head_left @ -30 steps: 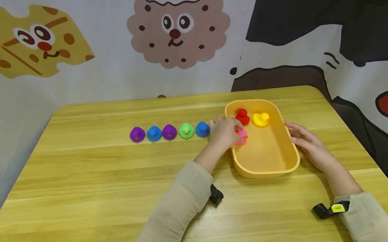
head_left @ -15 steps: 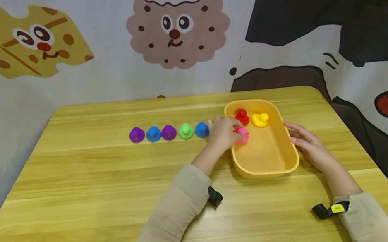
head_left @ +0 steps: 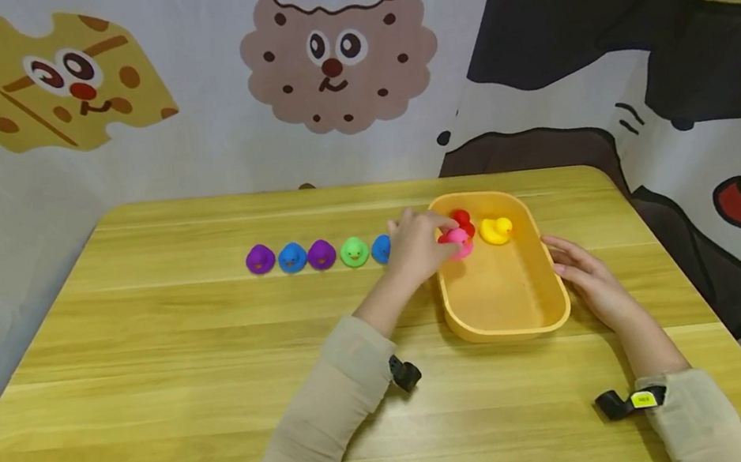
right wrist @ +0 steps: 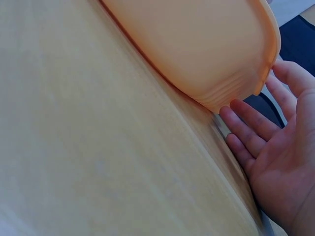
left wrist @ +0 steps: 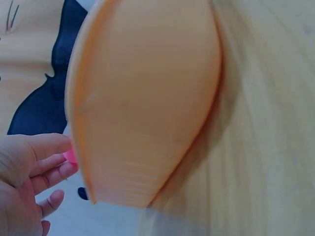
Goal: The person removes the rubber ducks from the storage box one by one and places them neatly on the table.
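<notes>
While the left hand (head_left: 418, 248) pinches the pink duck (head_left: 460, 241), half hiding the red duck (head_left: 461, 218), the right hand (head_left: 589, 280) rests with fingers spread against the tub (head_left: 509, 318).

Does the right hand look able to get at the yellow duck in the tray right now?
Probably yes: the right hand lies open beside the tray, the yellow duck sits uncovered inside, and the left hand holds the pink duck beside it.
</notes>
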Demonstrator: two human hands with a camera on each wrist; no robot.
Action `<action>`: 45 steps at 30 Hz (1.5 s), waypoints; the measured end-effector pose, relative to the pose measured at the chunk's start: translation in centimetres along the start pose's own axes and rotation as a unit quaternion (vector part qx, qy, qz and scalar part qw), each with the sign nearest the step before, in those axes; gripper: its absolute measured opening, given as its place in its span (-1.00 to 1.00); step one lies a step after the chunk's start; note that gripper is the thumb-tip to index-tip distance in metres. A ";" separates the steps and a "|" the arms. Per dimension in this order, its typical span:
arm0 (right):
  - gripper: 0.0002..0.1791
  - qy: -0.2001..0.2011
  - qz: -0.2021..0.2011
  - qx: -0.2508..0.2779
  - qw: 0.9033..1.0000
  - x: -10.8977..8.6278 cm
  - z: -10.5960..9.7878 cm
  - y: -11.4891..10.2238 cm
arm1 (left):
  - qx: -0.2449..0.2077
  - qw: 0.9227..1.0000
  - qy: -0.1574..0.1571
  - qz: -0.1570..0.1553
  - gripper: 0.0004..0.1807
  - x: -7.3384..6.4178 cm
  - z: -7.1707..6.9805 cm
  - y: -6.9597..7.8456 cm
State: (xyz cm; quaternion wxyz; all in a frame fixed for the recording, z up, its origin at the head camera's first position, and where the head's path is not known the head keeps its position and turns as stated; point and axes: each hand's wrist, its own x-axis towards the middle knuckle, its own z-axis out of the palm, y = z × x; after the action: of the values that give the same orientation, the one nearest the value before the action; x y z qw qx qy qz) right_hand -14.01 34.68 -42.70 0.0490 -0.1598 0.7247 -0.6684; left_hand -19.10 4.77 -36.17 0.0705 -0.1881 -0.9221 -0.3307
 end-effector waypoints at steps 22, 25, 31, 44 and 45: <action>-0.49 -0.002 0.000 0.003 1.000 -0.1 0.1 -0.1 | -0.071 0.991 0.029 0.106 -0.65 -1.5 -5.8 0.1; -0.49 -0.006 -0.002 0.002 1.000 -0.1 0.1 -0.1 | -0.068 0.991 0.036 0.110 -0.65 -1.7 -6.7 -0.1; -0.49 -0.009 -0.007 0.002 1.000 -0.1 0.1 -0.1 | -0.077 0.985 0.053 0.144 -0.67 -2.2 -9.0 -0.7; -0.49 -0.005 -0.002 0.003 1.000 -0.2 0.1 -0.1 | -0.104 0.978 0.057 0.173 -0.70 -3.7 -13.3 -3.5; -0.49 -0.005 -0.002 0.002 1.000 -0.2 0.1 -0.1 | -0.105 0.977 0.056 0.176 -0.70 -3.8 -13.5 -3.8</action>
State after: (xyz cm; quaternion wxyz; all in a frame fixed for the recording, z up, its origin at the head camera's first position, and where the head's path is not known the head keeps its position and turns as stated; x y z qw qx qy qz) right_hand -13.80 34.64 -42.61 0.0519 -0.1643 0.7227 -0.6694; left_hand -17.01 -7.66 -28.88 0.1589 -0.3352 -0.8295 -0.4176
